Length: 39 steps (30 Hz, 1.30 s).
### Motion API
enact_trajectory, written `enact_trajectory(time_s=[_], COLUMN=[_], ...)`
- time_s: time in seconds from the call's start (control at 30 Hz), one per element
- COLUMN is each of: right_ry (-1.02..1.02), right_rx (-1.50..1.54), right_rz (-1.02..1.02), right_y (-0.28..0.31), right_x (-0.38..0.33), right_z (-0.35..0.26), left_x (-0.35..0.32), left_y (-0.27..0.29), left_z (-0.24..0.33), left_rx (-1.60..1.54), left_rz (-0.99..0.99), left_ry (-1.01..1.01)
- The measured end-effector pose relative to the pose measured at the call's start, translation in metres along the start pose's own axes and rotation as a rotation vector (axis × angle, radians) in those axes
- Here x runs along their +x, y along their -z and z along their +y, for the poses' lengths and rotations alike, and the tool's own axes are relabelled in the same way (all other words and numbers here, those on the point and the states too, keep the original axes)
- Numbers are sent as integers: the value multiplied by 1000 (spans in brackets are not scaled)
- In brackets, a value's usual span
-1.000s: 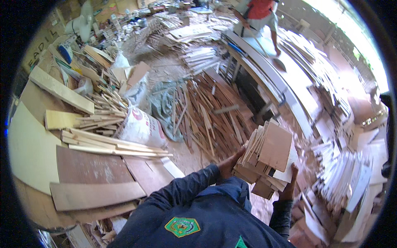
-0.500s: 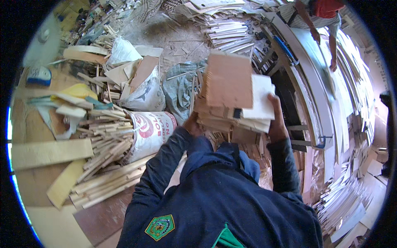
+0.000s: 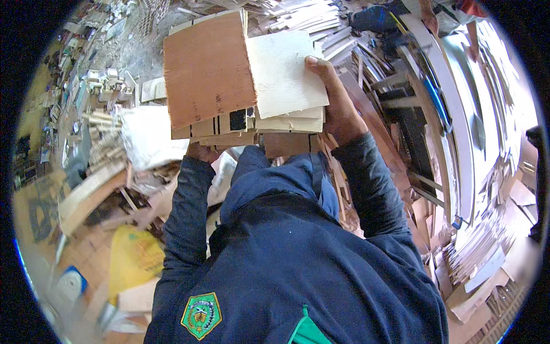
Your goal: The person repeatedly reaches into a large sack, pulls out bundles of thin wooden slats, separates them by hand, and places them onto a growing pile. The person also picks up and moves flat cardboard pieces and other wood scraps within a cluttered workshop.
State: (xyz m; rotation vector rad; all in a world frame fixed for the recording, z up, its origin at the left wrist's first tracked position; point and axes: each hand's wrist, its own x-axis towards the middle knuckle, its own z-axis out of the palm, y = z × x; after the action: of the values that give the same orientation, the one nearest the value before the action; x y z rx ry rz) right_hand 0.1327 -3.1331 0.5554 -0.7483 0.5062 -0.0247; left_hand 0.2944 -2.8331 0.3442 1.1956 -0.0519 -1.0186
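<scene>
Between my two hands is a thick stack of small plywood pieces. A reddish-brown plywood square (image 3: 209, 71) lies on top at the left, and a pale plywood piece (image 3: 286, 74) shows beside it on the right. Several more layers stick out unevenly below them, some with black marks on the edge. My right hand (image 3: 338, 106) grips the stack's right side, thumb over the pale piece. Under the lower left corner, my left hand (image 3: 201, 152) supports the stack; most of its fingers are hidden beneath the wood.
Wood scraps lie heaped around a white sack (image 3: 154, 135) at the left. A yellow plastic bag (image 3: 134, 258) is at lower left. On the right runs a long bench (image 3: 441, 126) with boards, and another person's arms (image 3: 429, 20) reach over its far end. Stacked wood strips (image 3: 470, 252) lie lower right.
The stack and both hands have moved left and farther up in the view. My view has turned left, shifting the surroundings. Both hands still hold the stack.
</scene>
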Motion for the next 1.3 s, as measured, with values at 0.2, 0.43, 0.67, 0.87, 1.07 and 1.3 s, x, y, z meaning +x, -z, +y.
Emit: enact_trajectory(time_s=[0.2,0.43,0.67,0.87,1.07,1.3], right_ry=[23,-133,-308,-274,-38,-49], right_rx=[-93,-189,-218,-256,-522,-205], right_rz=[69,0,-4,-190,-190,-19], right_y=[-82,-135,-200,-278,-323,-375], right_x=[144,334,555,694,818,947], right_z=[-58,-85,-139,-201,-225,-247], left_x=[96,190,302,376,431,534], left_y=[63,134,176,212,240,305], left_z=[109,189,295,395,534,703], left_rx=[-59,-156,-188,72,-147,-376], left_rz=[62,189,322,304,280,45], left_ry=[-25,-127,-301,-466,-208,-104])
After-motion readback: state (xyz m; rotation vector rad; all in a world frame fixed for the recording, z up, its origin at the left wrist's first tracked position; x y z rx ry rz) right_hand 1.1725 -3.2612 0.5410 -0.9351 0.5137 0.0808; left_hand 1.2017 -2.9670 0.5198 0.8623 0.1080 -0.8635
